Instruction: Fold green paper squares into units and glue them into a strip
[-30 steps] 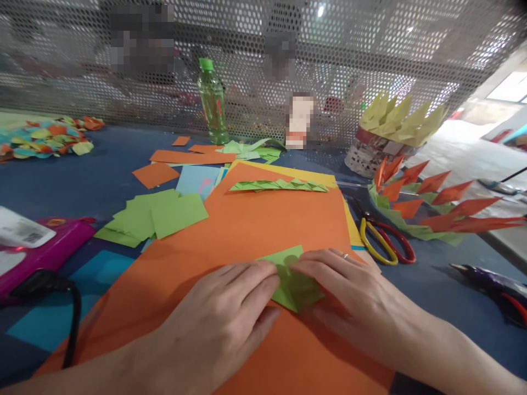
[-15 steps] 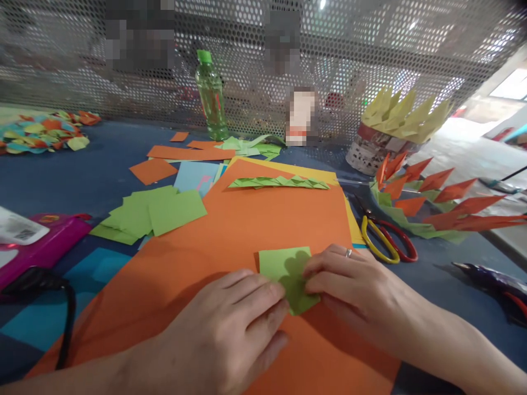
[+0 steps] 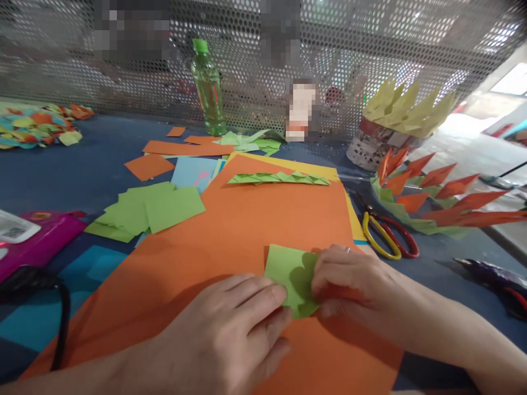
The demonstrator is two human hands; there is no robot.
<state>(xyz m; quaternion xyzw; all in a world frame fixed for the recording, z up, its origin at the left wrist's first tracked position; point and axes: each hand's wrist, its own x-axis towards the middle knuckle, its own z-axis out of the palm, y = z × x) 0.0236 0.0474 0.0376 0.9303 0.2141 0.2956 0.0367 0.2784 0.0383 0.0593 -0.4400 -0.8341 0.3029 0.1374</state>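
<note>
A small square of green paper [image 3: 291,274] lies on a large orange sheet [image 3: 284,219], slightly turned. My left hand [image 3: 234,323] rests with fingers nearly flat, its fingertips on the square's lower left edge and the thumb apart. At the opposite side my right hand [image 3: 358,291], with a ring on one finger, has its fingers bent round the square's right edge; that edge is partly hidden beneath them. Farther up the orange sheet lies a folded green paper strip [image 3: 280,178] with a zigzag pattern. Several loose green squares [image 3: 175,208] overlap to the left.
Yellow-and-red-handled scissors [image 3: 382,236] and a dark pointed tool [image 3: 489,280] lie right. Behind them stand an orange-and-green spiked paper ring [image 3: 428,208] and a yellow-topped round container [image 3: 370,144]. A green-capped bottle [image 3: 209,93] stands before the perforated panel [image 3: 247,33]. A magenta device [image 3: 49,236] lies left.
The green square has shifted a little right and turned slightly. My right hand has moved right with its fingers more curled at the edge; my left hand has barely moved.
</note>
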